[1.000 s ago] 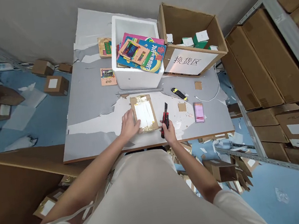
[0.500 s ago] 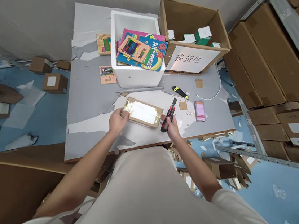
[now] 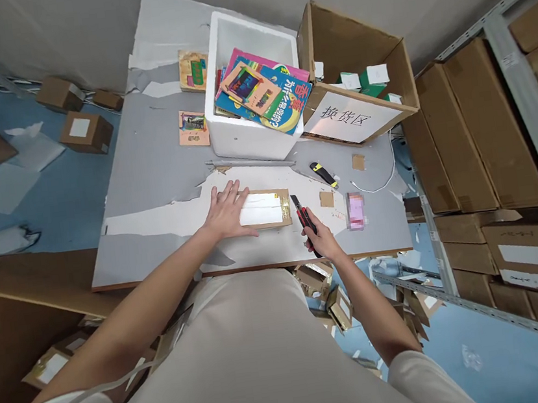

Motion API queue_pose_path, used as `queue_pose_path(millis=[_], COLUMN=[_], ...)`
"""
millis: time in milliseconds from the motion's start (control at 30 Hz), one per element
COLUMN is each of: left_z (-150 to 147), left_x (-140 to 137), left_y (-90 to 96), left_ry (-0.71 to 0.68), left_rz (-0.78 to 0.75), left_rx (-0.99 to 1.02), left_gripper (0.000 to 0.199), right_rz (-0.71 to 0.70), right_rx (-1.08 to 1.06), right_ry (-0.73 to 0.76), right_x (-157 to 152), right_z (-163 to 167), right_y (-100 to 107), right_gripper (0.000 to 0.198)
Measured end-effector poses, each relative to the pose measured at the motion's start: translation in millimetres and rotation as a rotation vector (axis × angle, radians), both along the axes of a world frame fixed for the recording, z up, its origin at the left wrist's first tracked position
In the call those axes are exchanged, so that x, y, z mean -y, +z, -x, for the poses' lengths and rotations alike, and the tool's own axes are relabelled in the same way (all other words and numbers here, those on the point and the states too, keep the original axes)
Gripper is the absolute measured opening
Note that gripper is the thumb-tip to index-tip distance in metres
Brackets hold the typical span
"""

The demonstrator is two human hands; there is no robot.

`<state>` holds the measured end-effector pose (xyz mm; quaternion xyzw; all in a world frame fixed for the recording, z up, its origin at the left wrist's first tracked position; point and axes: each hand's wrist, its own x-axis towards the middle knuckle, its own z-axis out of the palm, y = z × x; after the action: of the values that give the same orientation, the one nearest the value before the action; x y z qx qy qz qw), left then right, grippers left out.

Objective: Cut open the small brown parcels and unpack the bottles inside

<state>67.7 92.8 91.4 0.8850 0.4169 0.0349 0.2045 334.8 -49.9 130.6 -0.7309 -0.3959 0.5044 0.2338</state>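
A small brown cardboard box (image 3: 266, 208) with a white label and shiny tape at its right end lies on the table. My left hand (image 3: 227, 212) is spread flat over the left end of the box, fingers apart, hiding that end. My right hand (image 3: 323, 239) is closed around a red and black utility knife (image 3: 306, 222). The knife's tip points up and away, just right of the box and apart from it.
Behind stand a white foam box (image 3: 256, 143) of books and a carton (image 3: 355, 24) with a handwritten sign. A yellow and black cutter (image 3: 323, 175), a cardboard scrap (image 3: 326, 199), a phone (image 3: 355, 210) and a white cable (image 3: 385, 185) lie to the right. Shelving (image 3: 432, 234) stands further right.
The box, tilted in my left hand before, now lies flat and straight. My left hand has gone from gripping its end to pressing on top. The knife has moved slightly right and down.
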Motion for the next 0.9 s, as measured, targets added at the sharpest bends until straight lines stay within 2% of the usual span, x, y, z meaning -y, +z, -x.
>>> queue_pose_path(millis=[100, 167, 333, 433, 633, 800, 900], left_z=[-7, -7, -8, -10, -11, -13, -15], left_x=[3, 7, 15, 18, 20, 23, 25], left_y=[-5.3, -7.7, -9.1, -9.0, -9.9, -11.6, -11.3], left_ry=[0.019, 0.040, 0.072, 0.098, 0.100, 0.125, 0.151], left_rz=[0.015, 0.005, -0.031, -0.036, -0.029, -0.045, -0.050], left_rx=[-0.020, 0.002, 0.048, 0.030, 0.030, 0.036, 0.008], left_gripper=[0.125, 0.125, 0.125, 0.124, 0.120, 0.118, 0.115], right_rz=[0.034, 0.057, 0.128, 0.198, 0.352, 0.339, 0.396], right_rx=[0.025, 0.114, 0.618, 0.816, 0.811, 0.802, 0.836], right_ry=[0.012, 0.056, 0.334, 0.451, 0.524, 0.538, 0.540], right_x=[-1, -2, -13, -24, -31, -29, -26], right_z=[6, 9, 31, 51, 62, 58, 61], right_y=[3, 6, 23, 32, 44, 49, 54], right_gripper=[0.069, 0.067, 0.068, 0.072, 0.078, 0.075, 0.077])
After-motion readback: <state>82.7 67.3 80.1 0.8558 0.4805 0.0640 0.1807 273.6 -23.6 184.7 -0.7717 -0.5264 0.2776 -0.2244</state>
